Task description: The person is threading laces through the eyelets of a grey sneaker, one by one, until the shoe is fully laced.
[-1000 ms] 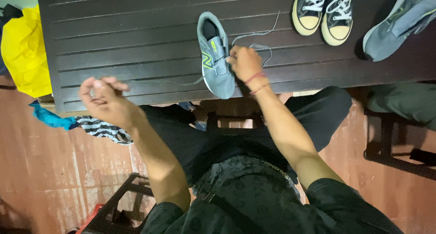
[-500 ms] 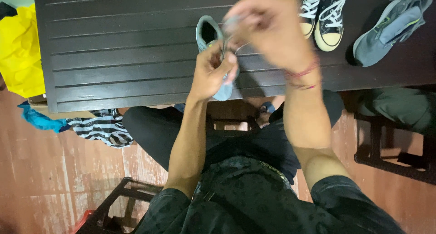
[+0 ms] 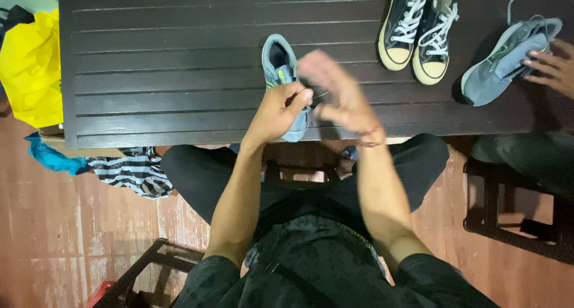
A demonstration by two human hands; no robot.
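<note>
A view straight down from a person's head onto a dark slatted table [image 3: 179, 57]. A small grey-blue shoe [image 3: 280, 66] lies near the table's front edge, heel end away from the person, its toe end hidden under the hands. The left hand [image 3: 276, 112] rests on the shoe's front part, thumb and forefinger pinched shut on a thin lace [image 3: 321, 95] that runs out to the right. The right hand [image 3: 335, 92] is raised just beside it, above the shoe's right side; it is blurred, fingers spread, and whether it grips the lace cannot be told. A red band circles the right wrist. Further back on the right stands a pair of black sneakers [image 3: 421, 33] with white laces and pale toe caps. At the far right another grey shoe [image 3: 505, 60] lies on its side, touched by a second person's hand [image 3: 550, 69]. On the left, beyond the table edge, are a yellow bag [image 3: 30, 69], a blue cloth [image 3: 54, 159] and a striped cloth [image 3: 131, 170] on the reddish floor.
</note>
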